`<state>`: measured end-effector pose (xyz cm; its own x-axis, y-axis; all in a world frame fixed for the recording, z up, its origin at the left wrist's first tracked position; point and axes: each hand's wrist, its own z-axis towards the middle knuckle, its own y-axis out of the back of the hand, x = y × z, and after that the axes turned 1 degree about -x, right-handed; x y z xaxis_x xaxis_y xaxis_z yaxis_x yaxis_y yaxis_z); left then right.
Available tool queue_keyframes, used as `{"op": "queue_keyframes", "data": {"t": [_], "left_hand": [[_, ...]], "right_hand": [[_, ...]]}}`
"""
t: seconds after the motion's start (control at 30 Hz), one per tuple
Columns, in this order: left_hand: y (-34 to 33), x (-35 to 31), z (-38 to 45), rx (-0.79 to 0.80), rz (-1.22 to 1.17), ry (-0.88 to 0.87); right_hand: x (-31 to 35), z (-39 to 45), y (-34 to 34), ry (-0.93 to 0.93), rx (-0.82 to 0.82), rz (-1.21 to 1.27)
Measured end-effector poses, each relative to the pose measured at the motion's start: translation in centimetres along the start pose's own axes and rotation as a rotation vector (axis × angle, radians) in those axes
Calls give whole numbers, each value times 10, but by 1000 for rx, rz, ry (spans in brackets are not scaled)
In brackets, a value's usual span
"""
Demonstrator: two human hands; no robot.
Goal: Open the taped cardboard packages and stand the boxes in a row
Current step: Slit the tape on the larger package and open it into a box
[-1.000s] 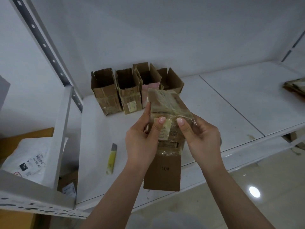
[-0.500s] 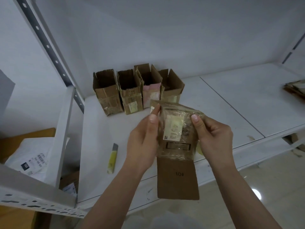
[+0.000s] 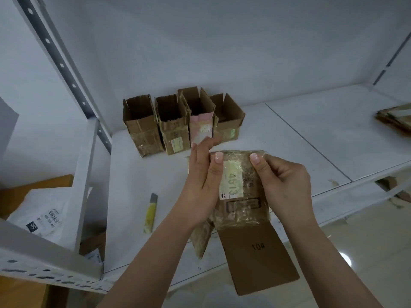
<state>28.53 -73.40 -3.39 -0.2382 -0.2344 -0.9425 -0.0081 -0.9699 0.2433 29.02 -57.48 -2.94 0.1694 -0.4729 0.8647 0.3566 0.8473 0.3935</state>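
I hold a flattened, tape-covered cardboard package [image 3: 242, 203] above the front of the white shelf [image 3: 289, 138]. It carries a pale label reading 4513, and a loose flap marked 10# hangs toward me. My left hand [image 3: 202, 185] grips its left edge, thumb on the face. My right hand [image 3: 282, 183] pinches its right edge, thumb near the top. Several opened boxes [image 3: 182, 121] stand in a row at the back left of the shelf, flaps up.
A yellow utility knife [image 3: 150, 213] lies on the shelf left of my left forearm. Flat cardboard pieces [image 3: 393, 117] lie at the far right. A white mail bag [image 3: 42, 214] sits on brown cartons below left, behind the shelf post [image 3: 84, 174].
The package has turned so that its labelled face looks at me and shifted a little right. My thumbs have slid up toward its top edge.
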Motion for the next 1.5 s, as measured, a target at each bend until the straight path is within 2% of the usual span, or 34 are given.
{"op": "queue_keyframes", "data": {"t": [0.13, 0.27, 0.4, 0.5, 0.57, 0.67, 0.77, 0.93, 1.03, 1.2, 1.5], "left_hand": [[-3, -2, -1, -115, 172, -16], [-5, -1, -5, -72, -21, 61], [-6, 3, -5, -146, 52, -24], [-2, 5, -4, -184, 62, -29], [3, 4, -3, -183, 52, -16], [11, -3, -5, -141, -41, -1], [9, -13, -11, -89, -106, -25], [1, -20, -17, -148, -122, -55], [1, -18, -19, -158, -123, -75], [0, -8, -14, -155, -55, -97], [0, 7, -12, -157, 31, -207]], "right_hand": [[3, -5, -1, 57, -45, -95], [1, -8, -1, 83, -79, -88], [3, -8, -2, 107, -86, -155], [9, -11, -1, 49, -19, -92], [12, -12, 6, -42, 75, 62], [7, -5, 13, -125, 71, 241], [8, -2, 9, -112, 143, 233], [14, -11, 4, -39, 301, 260], [17, -14, 7, -32, 344, 186], [14, -12, 4, 111, 259, -117], [2, -10, -6, 219, 145, -166]]}}
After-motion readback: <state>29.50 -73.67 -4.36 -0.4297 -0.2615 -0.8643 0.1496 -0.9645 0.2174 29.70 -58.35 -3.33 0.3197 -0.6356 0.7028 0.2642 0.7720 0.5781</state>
